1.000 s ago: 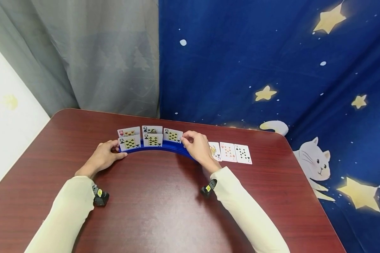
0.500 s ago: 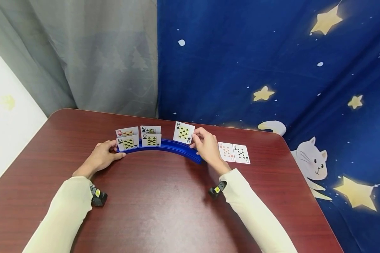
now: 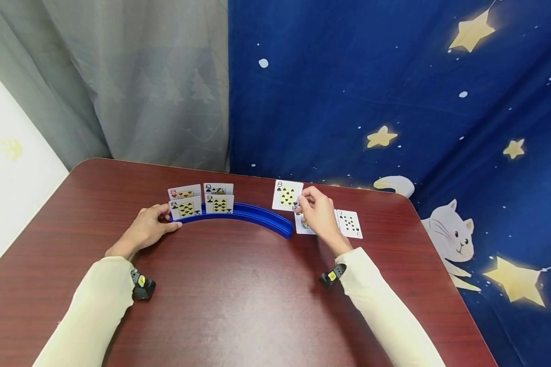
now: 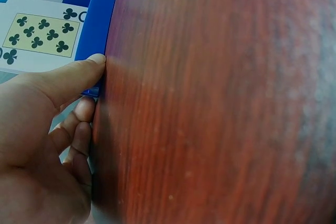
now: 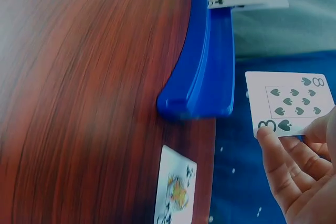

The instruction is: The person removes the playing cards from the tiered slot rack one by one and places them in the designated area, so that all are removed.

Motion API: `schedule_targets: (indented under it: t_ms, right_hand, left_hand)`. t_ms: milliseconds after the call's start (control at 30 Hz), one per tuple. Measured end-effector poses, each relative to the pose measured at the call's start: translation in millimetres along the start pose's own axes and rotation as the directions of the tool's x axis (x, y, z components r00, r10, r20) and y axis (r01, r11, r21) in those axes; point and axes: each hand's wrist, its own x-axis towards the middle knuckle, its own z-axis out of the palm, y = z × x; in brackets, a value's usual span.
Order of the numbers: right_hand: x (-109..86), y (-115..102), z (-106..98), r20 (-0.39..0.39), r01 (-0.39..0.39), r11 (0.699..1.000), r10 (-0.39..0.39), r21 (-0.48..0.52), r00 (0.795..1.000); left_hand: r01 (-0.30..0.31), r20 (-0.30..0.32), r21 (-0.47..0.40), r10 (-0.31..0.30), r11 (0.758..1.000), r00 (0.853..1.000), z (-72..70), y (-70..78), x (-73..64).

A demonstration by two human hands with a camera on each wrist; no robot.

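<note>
My left hand (image 3: 148, 228) grips the left end of a curved blue playing-card holder (image 3: 265, 216), thumb over its near edge and fingers curled at the end in the left wrist view. An eight of hearts (image 3: 184, 191) and a queen (image 3: 218, 188) stand in its back row. In front of them stand an eight of clubs (image 3: 185, 208) and a nine of clubs (image 3: 220, 203). Beyond the holder's right end, my right hand (image 3: 320, 214) pinches an eight of spades (image 5: 290, 98) by a lower corner, raised and facing me.
Face up on the brown table (image 3: 229, 306), right of the holder, lie a face card (image 5: 177, 190) and a nine of spades (image 3: 350, 223); my right hand hides most of what lies between them. A curtain (image 3: 312, 92) hangs behind the table's far edge.
My right hand has lifted the eight of spades out of the holder's back row and carried it right, past the holder's end. My left hand keeps its grip.
</note>
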Motion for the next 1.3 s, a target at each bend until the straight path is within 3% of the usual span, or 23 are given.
schedule_targets:
  t_ms: [500, 800, 1000, 1300]
  right_hand:
    - [-1.6, 35.1, -36.0, -0.065, -0.049, 0.984, 0.038, -0.172, 0.997]
    - [-2.5, 56.2, -55.7, -0.153, -0.074, 0.943, 0.025, -0.324, 0.988]
    - [-2.3, 68.3, -67.2, -0.211, -0.152, 0.919, 0.077, -0.363, 0.974]
    - [-5.2, 84.0, -85.8, -0.207, -0.219, 0.888, 0.144, -0.405, 0.968]
  left_hand:
    - [-0.013, -0.006, 0.003, 0.014, 1.000, 1.000, -0.1, -0.9, 0.6]
    - [-0.018, -0.010, 0.010, 0.018, 1.000, 1.000, 0.0, -1.1, 1.1]
    - [-0.013, 0.000, 0.015, 0.013, 1.000, 1.000, -0.1, -1.4, 1.1]
    - [-0.007, 0.007, 0.015, 0.007, 1.000, 1.000, 0.0, -1.3, 1.1]
